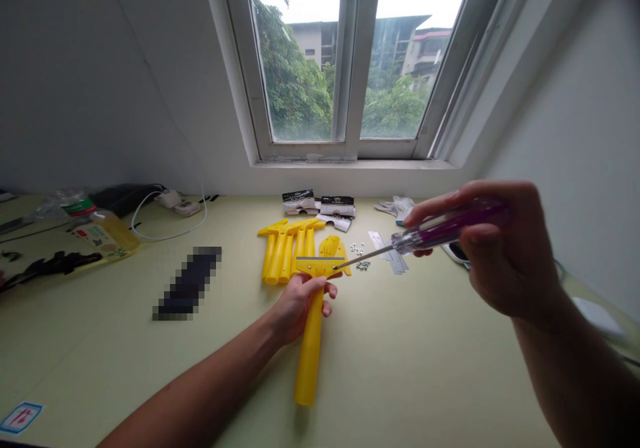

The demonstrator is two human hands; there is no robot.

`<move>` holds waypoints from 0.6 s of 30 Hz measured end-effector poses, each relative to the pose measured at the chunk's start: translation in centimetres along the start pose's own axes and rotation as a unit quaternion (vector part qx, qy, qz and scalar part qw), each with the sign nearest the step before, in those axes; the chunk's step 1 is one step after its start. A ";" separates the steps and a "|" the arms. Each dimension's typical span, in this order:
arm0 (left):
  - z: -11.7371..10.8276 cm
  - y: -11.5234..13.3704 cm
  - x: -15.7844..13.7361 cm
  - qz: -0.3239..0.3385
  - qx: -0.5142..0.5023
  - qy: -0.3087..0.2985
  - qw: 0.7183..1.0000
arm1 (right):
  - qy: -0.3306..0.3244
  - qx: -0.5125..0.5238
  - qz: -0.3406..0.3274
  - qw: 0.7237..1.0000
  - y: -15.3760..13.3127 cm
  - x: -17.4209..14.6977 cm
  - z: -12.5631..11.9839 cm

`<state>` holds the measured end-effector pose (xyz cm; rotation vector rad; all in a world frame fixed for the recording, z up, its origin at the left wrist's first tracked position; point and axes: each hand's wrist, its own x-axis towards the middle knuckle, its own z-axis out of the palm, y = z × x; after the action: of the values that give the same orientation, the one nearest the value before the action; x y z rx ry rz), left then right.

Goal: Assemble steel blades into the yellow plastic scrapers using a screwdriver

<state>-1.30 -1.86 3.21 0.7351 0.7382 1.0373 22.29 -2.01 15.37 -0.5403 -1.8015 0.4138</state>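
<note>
My left hand [303, 305] is wrapped round the neck of a yellow scraper [310, 355], its handle pointing down toward me. A grey blade [320, 259] runs along the top of its head. In my right hand [505, 255] is a screwdriver [425, 231] with a clear purple handle. Its tip meets the right side of the scraper's head, by a screw spot. Behind the scraper lie several yellow scraper handles [275, 255] and some loose yellow plates [330, 245]. Small nuts [357, 249] and screws [363, 266] sit in little piles beside flat grey blades [397, 261].
Black-and-white packets [337, 207] lie below the window. At left are a bottle of yellow liquid [113, 231], a white cable [173, 238] and a pixelated dark rectangle [189, 285]. A white device [597, 318] and a partly hidden phone-like object [456, 255] are at right.
</note>
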 end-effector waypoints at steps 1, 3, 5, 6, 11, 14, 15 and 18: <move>0.0 0.0 0.0 0.003 0.002 -0.003 1.000 | -0.006 -0.006 -0.001 1.000 -0.2 -0.1 -0.1; -0.2 -0.2 0.0 0.004 0.009 -0.005 1.000 | -0.031 -0.032 -0.009 0.999 -0.7 -0.2 -0.3; -0.5 -0.4 0.2 0.001 0.018 -0.006 1.000 | -0.078 -0.084 -0.022 0.993 -1.3 -0.3 -0.5; -0.7 -0.5 0.3 0.001 0.023 -0.005 1.000 | -0.105 -0.113 -0.029 0.988 -1.8 -0.4 -0.7; -1.2 -0.8 0.6 0.003 0.035 0.009 0.999 | -0.185 -0.202 -0.035 0.961 -3.7 -0.7 -1.4; -1.1 -0.8 0.5 0.007 0.039 0.016 0.999 | -0.150 -0.258 -0.049 0.953 -3.8 -0.6 -1.3; -1.0 -0.8 0.4 0.010 0.039 0.021 0.999 | -0.127 -0.281 -0.053 0.950 -3.7 -0.6 -1.2; -0.7 -0.6 0.2 0.017 0.031 0.038 0.999 | -0.068 -0.334 -0.055 0.939 -3.0 -0.3 -1.0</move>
<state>-1.52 -1.70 2.23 0.7672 0.8291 1.0826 22.87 -4.64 17.02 -0.8842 -2.0868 -0.2671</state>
